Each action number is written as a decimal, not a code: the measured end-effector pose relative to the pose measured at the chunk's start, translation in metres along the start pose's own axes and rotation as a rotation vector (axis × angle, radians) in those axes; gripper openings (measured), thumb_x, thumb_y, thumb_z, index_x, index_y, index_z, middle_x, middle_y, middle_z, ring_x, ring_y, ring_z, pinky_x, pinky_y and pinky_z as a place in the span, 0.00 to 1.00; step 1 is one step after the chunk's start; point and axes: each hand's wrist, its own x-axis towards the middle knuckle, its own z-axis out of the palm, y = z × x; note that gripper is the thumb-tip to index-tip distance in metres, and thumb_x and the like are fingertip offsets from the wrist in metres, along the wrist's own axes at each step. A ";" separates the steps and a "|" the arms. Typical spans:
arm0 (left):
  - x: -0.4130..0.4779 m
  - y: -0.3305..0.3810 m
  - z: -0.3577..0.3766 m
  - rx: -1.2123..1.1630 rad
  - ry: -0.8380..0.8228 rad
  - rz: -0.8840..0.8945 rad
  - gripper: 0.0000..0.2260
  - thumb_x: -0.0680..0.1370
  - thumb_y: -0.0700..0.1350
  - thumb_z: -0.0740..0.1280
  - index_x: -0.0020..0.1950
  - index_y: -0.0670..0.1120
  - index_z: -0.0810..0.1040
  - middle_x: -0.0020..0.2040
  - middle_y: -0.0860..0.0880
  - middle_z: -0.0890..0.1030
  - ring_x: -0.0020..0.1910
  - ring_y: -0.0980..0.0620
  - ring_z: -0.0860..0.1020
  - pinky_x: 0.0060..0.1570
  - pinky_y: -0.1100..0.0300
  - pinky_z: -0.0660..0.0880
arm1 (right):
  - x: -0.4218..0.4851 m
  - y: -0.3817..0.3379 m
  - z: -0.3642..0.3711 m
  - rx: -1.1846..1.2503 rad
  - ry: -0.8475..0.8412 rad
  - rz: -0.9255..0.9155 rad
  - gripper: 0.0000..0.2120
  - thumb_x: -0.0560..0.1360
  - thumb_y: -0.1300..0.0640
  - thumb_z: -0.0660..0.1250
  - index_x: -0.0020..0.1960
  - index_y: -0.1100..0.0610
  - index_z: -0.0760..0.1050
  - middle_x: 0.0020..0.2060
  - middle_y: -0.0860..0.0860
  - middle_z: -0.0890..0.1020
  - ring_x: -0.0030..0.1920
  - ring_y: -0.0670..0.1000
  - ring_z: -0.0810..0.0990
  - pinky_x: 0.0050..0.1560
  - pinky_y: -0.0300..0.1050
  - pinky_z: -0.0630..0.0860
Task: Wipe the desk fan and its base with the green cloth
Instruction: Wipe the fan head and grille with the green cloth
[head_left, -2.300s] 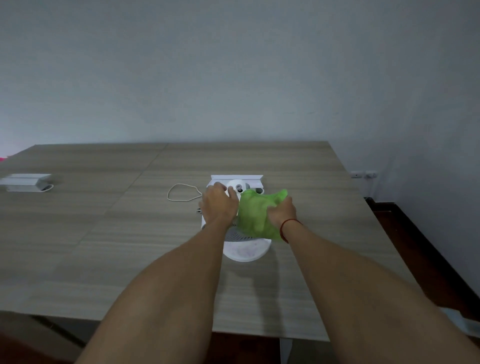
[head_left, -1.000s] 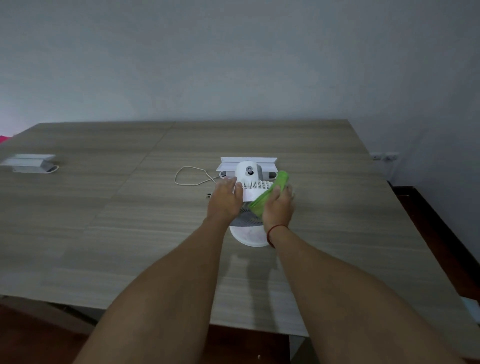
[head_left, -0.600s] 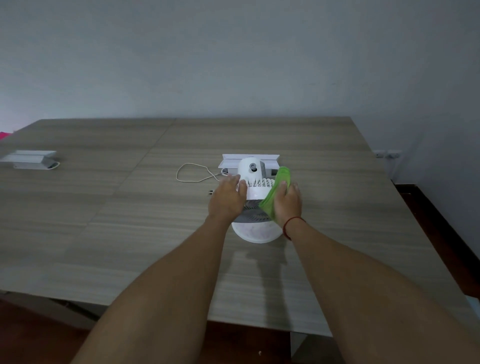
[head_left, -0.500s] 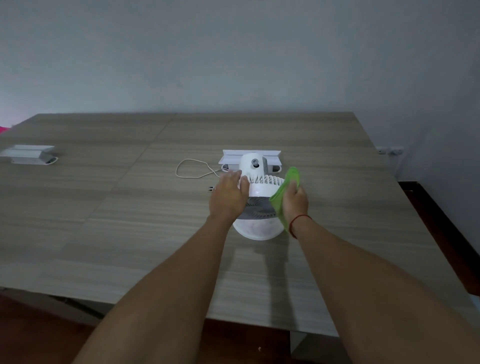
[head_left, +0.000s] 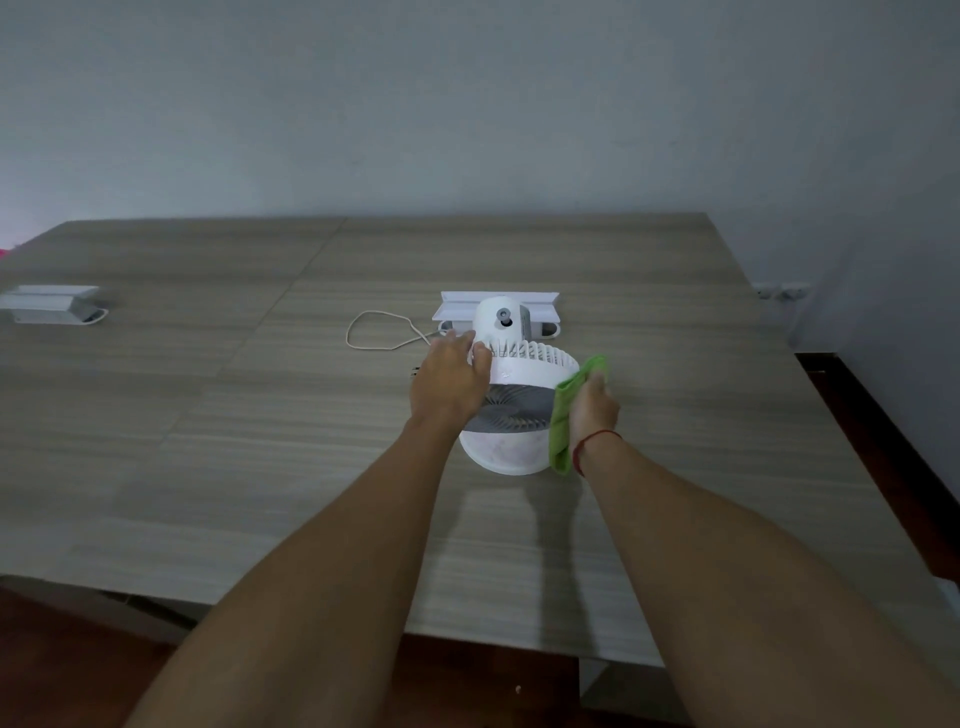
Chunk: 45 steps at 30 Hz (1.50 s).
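A small white desk fan (head_left: 524, 371) stands in the middle of the wooden table, its grille facing me, with its round white base (head_left: 506, 454) in front. My left hand (head_left: 451, 379) grips the fan's left rim and holds it steady. My right hand (head_left: 592, 408) presses the folded green cloth (head_left: 563, 415) flat against the fan's right side. The cloth hangs down to the base's right edge. The fan's white cord (head_left: 376, 332) loops away to the left behind it.
A white rectangular box (head_left: 498, 304) lies just behind the fan. Another white box (head_left: 49, 304) sits at the far left of the wooden table (head_left: 208, 415). A grey wall rises behind; the table's right edge drops to dark floor.
My right hand has slid the cloth from the fan's top front round to its right side. My left hand has stayed on the left rim. My view has shifted slightly.
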 end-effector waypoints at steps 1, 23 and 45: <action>0.001 0.002 -0.001 0.003 -0.011 -0.002 0.19 0.82 0.48 0.53 0.67 0.43 0.75 0.67 0.43 0.75 0.66 0.43 0.73 0.62 0.49 0.72 | -0.006 -0.002 0.000 -0.025 0.019 -0.056 0.25 0.81 0.46 0.50 0.64 0.63 0.75 0.61 0.62 0.79 0.62 0.61 0.77 0.66 0.51 0.71; 0.000 0.002 -0.006 -0.044 -0.025 0.006 0.16 0.82 0.44 0.55 0.56 0.35 0.77 0.58 0.37 0.79 0.61 0.41 0.75 0.58 0.50 0.71 | -0.005 -0.018 -0.008 -0.372 -0.140 -0.170 0.22 0.82 0.51 0.47 0.58 0.65 0.75 0.51 0.62 0.78 0.50 0.56 0.76 0.51 0.46 0.69; -0.001 0.014 -0.011 -0.176 0.043 -0.046 0.15 0.80 0.42 0.59 0.61 0.36 0.78 0.62 0.37 0.79 0.64 0.38 0.74 0.63 0.50 0.71 | -0.058 -0.039 0.006 -0.511 -0.233 -0.705 0.19 0.82 0.55 0.51 0.66 0.62 0.70 0.62 0.59 0.76 0.65 0.60 0.72 0.68 0.55 0.67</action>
